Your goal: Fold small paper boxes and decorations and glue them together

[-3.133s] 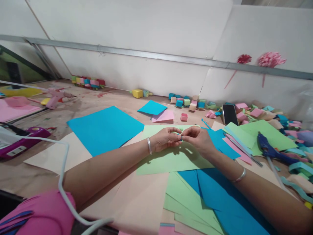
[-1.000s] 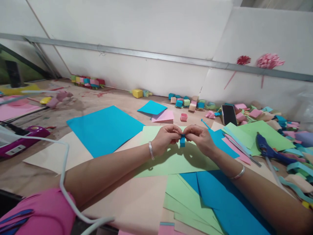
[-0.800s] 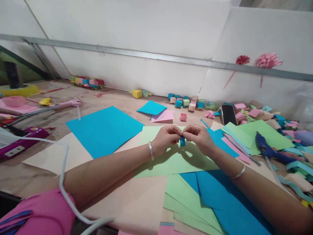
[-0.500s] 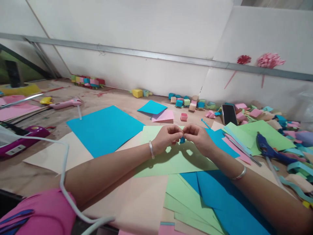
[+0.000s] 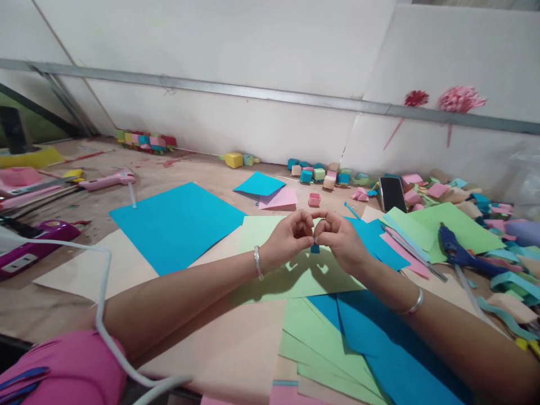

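A small blue paper piece [image 5: 315, 248] is pinched between the fingertips of both hands, above a light green sheet [image 5: 270, 284]. My left hand [image 5: 291, 239] comes in from the left, thumb and fingers closed on it. From the right, my right hand [image 5: 341, 239] grips the same piece, and the fingertips of the two hands meet. The fingers hide most of the piece; its lower part shows beneath them.
Blue sheets [image 5: 181, 225] and paper stacks lie around. To the right are a blue glue gun [image 5: 464, 256], tweezers, a phone [image 5: 392, 194] and paper cubes. A pink glue gun [image 5: 107, 180], purple power strip [image 5: 37, 244] and white cable [image 5: 103, 292] are left.
The fingers have shifted on the blue piece, with the index fingers now raised and arched together above it. The whole view has moved slightly.
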`<state>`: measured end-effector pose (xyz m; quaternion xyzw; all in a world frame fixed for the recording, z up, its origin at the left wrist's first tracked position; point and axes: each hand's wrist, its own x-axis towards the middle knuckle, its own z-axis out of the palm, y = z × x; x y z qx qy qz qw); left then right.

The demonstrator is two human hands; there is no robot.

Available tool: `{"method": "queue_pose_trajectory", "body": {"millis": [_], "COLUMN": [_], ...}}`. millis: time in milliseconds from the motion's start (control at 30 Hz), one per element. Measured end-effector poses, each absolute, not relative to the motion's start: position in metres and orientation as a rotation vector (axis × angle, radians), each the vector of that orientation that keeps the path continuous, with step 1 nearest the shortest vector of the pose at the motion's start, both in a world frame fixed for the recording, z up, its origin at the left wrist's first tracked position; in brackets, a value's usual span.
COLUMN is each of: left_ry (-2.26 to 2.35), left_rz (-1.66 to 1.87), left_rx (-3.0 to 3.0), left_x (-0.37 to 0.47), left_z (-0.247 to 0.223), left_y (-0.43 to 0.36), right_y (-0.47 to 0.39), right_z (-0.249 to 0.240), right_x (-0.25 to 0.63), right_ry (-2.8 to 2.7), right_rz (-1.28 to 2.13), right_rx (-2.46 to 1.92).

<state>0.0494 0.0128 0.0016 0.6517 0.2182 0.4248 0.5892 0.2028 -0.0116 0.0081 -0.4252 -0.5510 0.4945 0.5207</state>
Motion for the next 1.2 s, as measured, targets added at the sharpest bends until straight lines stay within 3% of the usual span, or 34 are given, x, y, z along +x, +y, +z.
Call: {"method": "queue_pose_trajectory", "body": {"millis": [200,467,733,1200], "left_ry": [0.653,0.749,0.908,0.842], "left_rz": [1.047,1.088,1.261,1.298], "left_rx": [1.560,1.676,1.813,1.730], "left_x": [0.047,0.046,0.046,0.047], "left_z": [0.002,-0.007,-0.009,-0.011], "left_y": [0.021,0.026,0.030,0.030], "right_y": [0.004,0.011,0.007,0.003], "right_z": [0.008,0.007,0.014,0.003], "right_x": [0.213,0.225,0.226,0.222], "right_ry": [-1.074,-1.163,-1.913,-2.229], "right_rz": [1.312,1.306,0.450,0.067], "right_rx": [-0.962,-0.997,-1.152,-1.007]}}
